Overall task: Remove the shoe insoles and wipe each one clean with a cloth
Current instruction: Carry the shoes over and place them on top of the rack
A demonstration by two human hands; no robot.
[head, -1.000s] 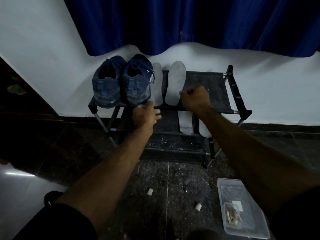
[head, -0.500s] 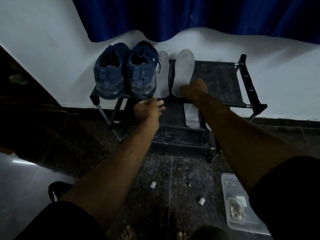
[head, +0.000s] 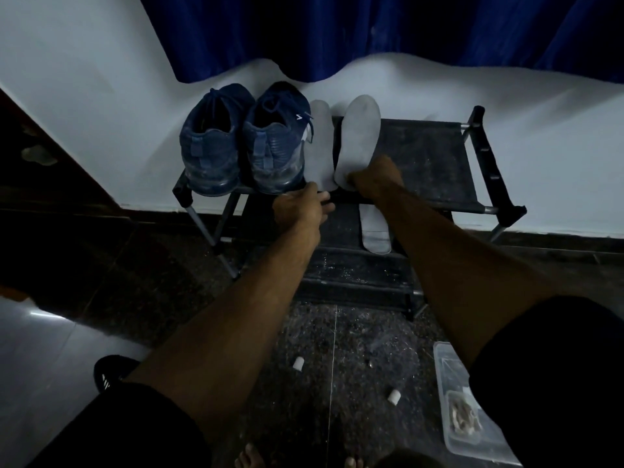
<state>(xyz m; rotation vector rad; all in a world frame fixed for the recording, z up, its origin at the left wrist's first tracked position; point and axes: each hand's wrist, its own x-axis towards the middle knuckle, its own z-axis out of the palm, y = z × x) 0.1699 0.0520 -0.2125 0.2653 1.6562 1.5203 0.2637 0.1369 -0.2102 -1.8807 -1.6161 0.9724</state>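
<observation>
Two hands are out in front of me. My right hand (head: 374,179) has its fingers curled round the heel end of the right insole (head: 358,140), pinching it at the front edge of the shoe rack (head: 435,170). My left hand (head: 299,211) hangs just below the rack's front rail with loose fingers, holding nothing, close under the heel of the left insole (head: 320,143).

Both insoles lie flat on the rack's top shelf, side by side, toes toward the wall, just right of the pair of navy sneakers (head: 244,140). A third pale insole (head: 374,231) lies on the shelf below.

I judge these insoles light, thin and floppy: held by the heel alone, the toe will probably droop, so for wiping I would support the middle with my free palm. The surface looks like matte fabric, probably not slippery. I see no cloth anywhere, so wiping cannot be confirmed as begun.

On the dark floor near my bare feet sit a clear plastic container (head: 472,417) and two small white caps (head: 298,363).
</observation>
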